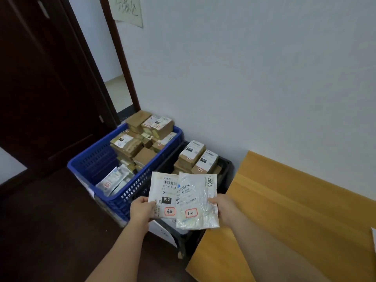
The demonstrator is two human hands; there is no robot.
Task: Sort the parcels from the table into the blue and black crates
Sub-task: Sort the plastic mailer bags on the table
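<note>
My left hand (pixel 141 210) pinches the left edge of a flat white parcel (pixel 163 193) marked 010. My right hand (pixel 224 208) grips the right edge of a crinkled clear-plastic parcel (pixel 200 204) that overlaps the first. Both parcels hang above the black crate (pixel 224 165), which holds labelled brown boxes at its far end. The blue crate (pixel 101 159) stands to its left, piled with brown boxes at the back and white pouches at the front.
The yellow wooden table (pixel 284 210) fills the lower right, against a white wall; a white parcel edge (pixel 374 239) shows at its right border. A dark door (pixel 40 88) and an open doorway stand left of the crates. The floor is dark.
</note>
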